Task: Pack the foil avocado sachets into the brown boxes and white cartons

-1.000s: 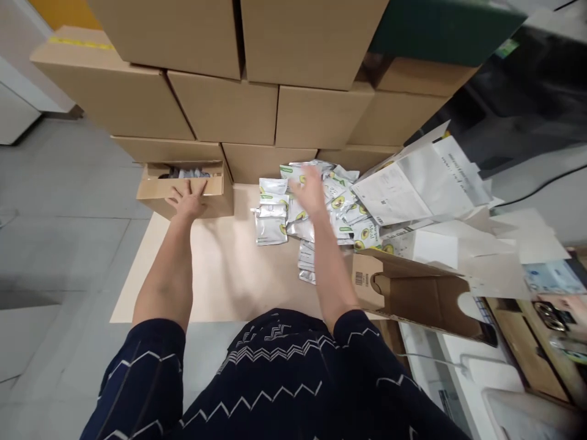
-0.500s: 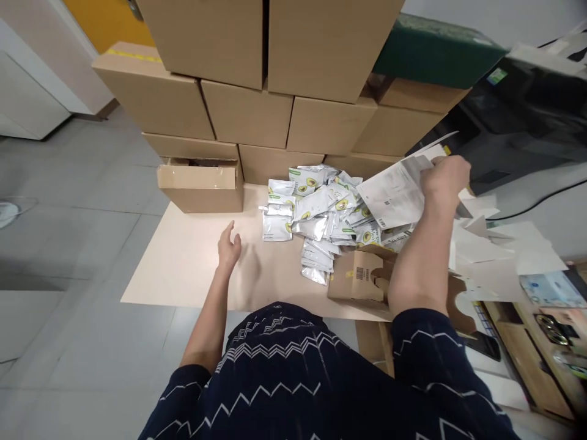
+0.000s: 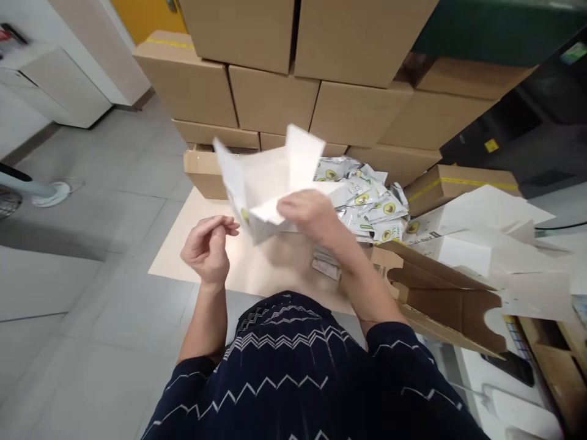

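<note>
A white folding carton (image 3: 268,177), its flaps standing up and its inside showing, is held above the table in front of me. My right hand (image 3: 309,214) grips it by the near flap, thumb and fingers pressed together. Just left of the carton is my left hand (image 3: 208,247), palm turned up, fingers bent and thumb apart, with nothing in it. A small gap seems to lie between its fingertips and the carton. Behind my right hand lies a heap of white sachets (image 3: 367,201) printed with avocados, partly covered by the carton.
Brown cardboard boxes (image 3: 275,98) are stacked along the back of the table (image 3: 178,250). An open brown box (image 3: 444,305) stands to the right, with more white cartons (image 3: 495,244) behind it. A small open box (image 3: 206,171) sits at the back left.
My right hand has brought a white carton from the right side to the middle, and the carton now shows its open inside. My left hand has turned palm up beside it. The view has shifted.
</note>
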A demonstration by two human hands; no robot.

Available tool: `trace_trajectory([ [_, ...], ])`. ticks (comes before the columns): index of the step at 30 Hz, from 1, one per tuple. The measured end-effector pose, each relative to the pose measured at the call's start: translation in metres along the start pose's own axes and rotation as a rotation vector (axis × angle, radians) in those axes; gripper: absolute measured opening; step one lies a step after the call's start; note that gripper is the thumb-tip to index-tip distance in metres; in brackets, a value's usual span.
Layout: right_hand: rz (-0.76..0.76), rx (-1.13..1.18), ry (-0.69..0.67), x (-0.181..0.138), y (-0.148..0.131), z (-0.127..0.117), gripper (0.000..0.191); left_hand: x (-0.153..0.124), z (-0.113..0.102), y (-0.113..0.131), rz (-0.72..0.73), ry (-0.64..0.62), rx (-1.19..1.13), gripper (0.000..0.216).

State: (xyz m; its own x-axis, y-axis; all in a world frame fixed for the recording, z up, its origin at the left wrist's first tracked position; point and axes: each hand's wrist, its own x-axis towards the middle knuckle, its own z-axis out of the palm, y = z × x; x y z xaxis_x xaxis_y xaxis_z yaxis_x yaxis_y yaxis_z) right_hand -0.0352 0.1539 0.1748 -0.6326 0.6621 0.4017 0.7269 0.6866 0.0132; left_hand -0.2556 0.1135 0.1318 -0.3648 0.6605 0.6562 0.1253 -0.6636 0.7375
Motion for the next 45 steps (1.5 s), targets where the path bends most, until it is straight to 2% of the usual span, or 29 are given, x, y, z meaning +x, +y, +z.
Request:
trace_trajectory([
  [2, -0.134, 0.091, -0.136, -0.007, -0.021, 0.045, 0.024, -0.001, -0.012, 0.007, -0.006, 0.044, 0.006, 0.011],
  [5, -0.201, 0.200, -0.269, -0.035, -0.048, 0.094, 0.018, -0.004, -0.032, 0.006, -0.192, -0.024, 0.075, 0.014],
  [8, -0.168, 0.294, -0.254, -0.062, -0.057, 0.114, 0.019, -0.007, -0.052, 0.000, -0.448, -0.322, 0.210, 0.024],
  [10, -0.131, 0.348, -0.253, -0.074, -0.054, 0.117, 0.022, -0.010, -0.064, -0.006, -0.549, -0.560, 0.358, 0.031],
  [12, -0.086, 0.390, -0.299, -0.082, -0.050, 0.117, 0.027, -0.015, -0.074, -0.015, -0.529, -0.753, 0.570, 0.032],
  [15, 0.006, 0.446, -0.426, -0.092, -0.046, 0.116, 0.045, -0.026, -0.081, -0.034, -0.387, -1.029, 0.901, 0.025],
  [17, 0.073, 0.507, -0.537, -0.097, -0.045, 0.118, 0.057, -0.033, -0.080, -0.047, -0.299, -1.239, 0.985, 0.022],
  [19, 0.115, 0.603, -0.625, -0.099, -0.045, 0.122, 0.065, -0.036, -0.081, -0.057, -0.190, -1.357, 0.988, 0.022],
  [21, 0.154, 0.695, -0.634, -0.094, -0.046, 0.124, 0.069, -0.035, -0.088, -0.063, -0.086, -1.338, 1.022, 0.029],
  [24, 0.277, 0.695, -0.556, -0.072, -0.050, 0.126, 0.067, -0.030, -0.105, -0.072, -0.035, -1.239, 1.066, 0.044],
  [28, 0.440, 0.525, -0.527, -0.032, -0.060, 0.141, 0.066, -0.026, -0.118, -0.087, -0.057, -1.186, 1.038, 0.050],
  [33, 0.530, 0.442, -0.523, -0.002, -0.064, 0.172, 0.042, -0.021, -0.126, -0.094, -0.117, -1.174, 1.145, 0.053],
  [36, 0.527, 0.479, -0.495, -0.002, -0.058, 0.178, 0.037, -0.022, -0.136, -0.088, -0.084, -1.140, 1.185, 0.056],
  [39, 0.451, 0.573, -0.464, -0.009, -0.048, 0.175, 0.035, -0.034, -0.142, -0.077, -0.052, -1.112, 1.201, 0.061],
  [42, 0.373, 0.662, -0.474, -0.019, -0.036, 0.170, 0.030, -0.053, -0.140, -0.067, -0.060, -1.051, 1.192, 0.071],
  [45, 0.385, 0.724, -0.495, -0.028, -0.026, 0.166, 0.026, -0.070, -0.130, -0.061, -0.099, -0.991, 1.196, 0.072],
])
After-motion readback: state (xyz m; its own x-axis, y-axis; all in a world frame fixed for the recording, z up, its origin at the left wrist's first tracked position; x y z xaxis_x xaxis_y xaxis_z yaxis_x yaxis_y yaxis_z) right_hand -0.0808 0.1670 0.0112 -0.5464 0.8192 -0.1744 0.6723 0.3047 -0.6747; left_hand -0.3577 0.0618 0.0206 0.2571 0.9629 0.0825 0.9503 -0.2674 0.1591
